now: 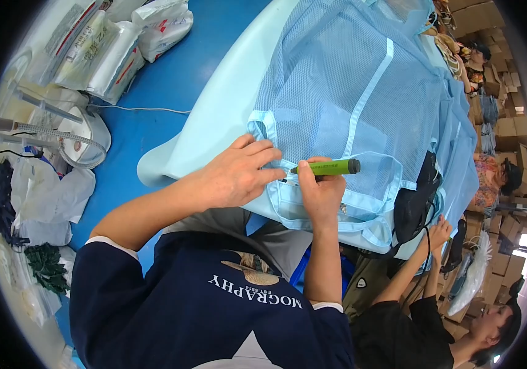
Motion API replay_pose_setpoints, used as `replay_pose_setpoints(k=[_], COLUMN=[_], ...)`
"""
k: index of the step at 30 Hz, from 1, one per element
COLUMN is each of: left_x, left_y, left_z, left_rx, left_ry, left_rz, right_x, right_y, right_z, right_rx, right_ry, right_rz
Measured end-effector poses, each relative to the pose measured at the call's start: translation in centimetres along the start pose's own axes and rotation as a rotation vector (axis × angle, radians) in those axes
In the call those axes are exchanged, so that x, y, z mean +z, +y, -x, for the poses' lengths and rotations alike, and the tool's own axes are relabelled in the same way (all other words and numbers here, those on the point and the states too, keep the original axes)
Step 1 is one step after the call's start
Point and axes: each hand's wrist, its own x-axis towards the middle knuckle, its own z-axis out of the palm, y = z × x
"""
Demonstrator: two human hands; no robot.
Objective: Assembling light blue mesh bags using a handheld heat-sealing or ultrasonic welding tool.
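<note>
A light-blue mesh fabric piece point(331, 80) with paler blue binding lies spread over a pale board with a rounded end point(214, 104). My left hand point(237, 172) rests on its near left corner, fingertips pressing the bound edge beside a strap loop. In my right hand point(323, 192) is a green marker pen point(335, 167) with a dark end, held between thumb and fingers. Its tip end points left at the binding, close to my left fingertips. Whether the tip touches the fabric I cannot tell.
On my right, a co-worker in black point(402, 326) handles the fabric's far right part beside a black bag-like item point(416, 203). Plastic-wrapped packages point(112, 61), a white appliance with a hose point(85, 138) and dark green gloves point(47, 269) lie on the left. Cardboard boxes point(515, 129) stand beyond.
</note>
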Motion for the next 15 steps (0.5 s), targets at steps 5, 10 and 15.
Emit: replay_pose_setpoints(k=[5,10,15], left_x=[0.01,-0.21,0.05], left_y=[0.02,0.11,-0.01], left_z=[-0.04,-0.01,0.13], left_rx=[-0.009,-0.013,-0.011], left_ry=[-0.010,-0.017,-0.006], left_rz=[0.011,0.000,0.000], right_x=[-0.08,0.06,0.05], right_y=[0.34,0.16,0.47], right_z=[-0.04,0.12,0.18], right_rx=[-0.019,0.022,0.005], right_ry=[-0.030,-0.006,-0.013], right_rz=[-0.008,0.010,-0.055])
